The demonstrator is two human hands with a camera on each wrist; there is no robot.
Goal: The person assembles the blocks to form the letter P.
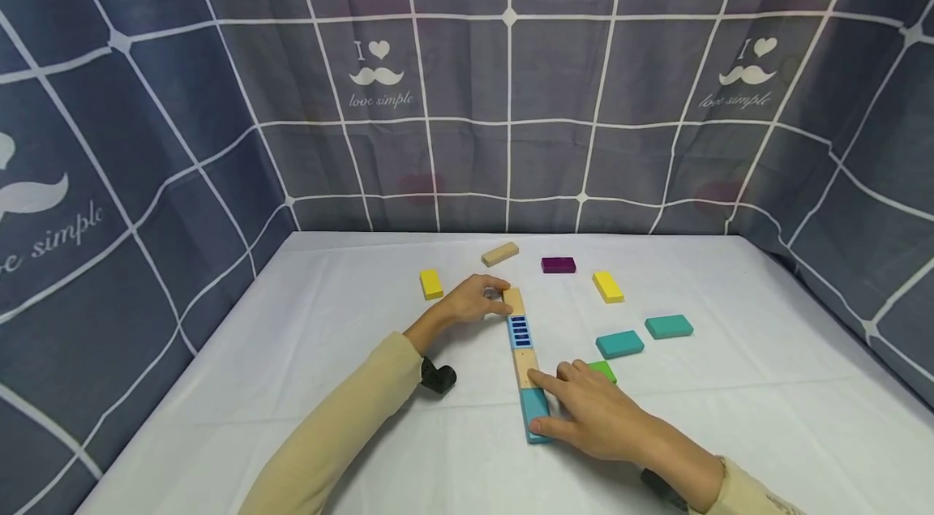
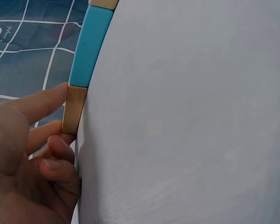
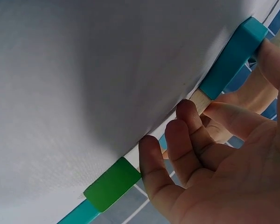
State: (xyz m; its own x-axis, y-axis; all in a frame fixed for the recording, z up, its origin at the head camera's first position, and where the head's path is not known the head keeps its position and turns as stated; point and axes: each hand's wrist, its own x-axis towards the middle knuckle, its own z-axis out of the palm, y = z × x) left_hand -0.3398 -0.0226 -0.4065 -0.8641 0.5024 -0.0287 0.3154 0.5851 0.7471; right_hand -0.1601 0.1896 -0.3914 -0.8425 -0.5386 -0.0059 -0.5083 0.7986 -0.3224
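Note:
A straight row of blocks lies flat on the white table. At its far end is a wooden block (image 1: 515, 301), then a light blue block with dark markings (image 1: 520, 332), another wooden block (image 1: 523, 363) and a teal block (image 1: 535, 405) nearest me. My left hand (image 1: 470, 300) holds the far wooden block at its left side, thumb by the seam and index finger around the far end. On the row's right side, my right hand (image 1: 601, 418) touches the nearer wooden block with its index finger and the teal block with its thumb. A green block (image 1: 602, 369) is partly hidden behind that hand.
Two teal blocks (image 1: 620, 344) lie to the right. Farther back are a yellow block (image 1: 608, 286), a purple block (image 1: 558, 265), a loose wooden block (image 1: 500, 254) and another yellow block (image 1: 431, 284). A checked curtain (image 1: 467, 150) surrounds the table's back and sides.

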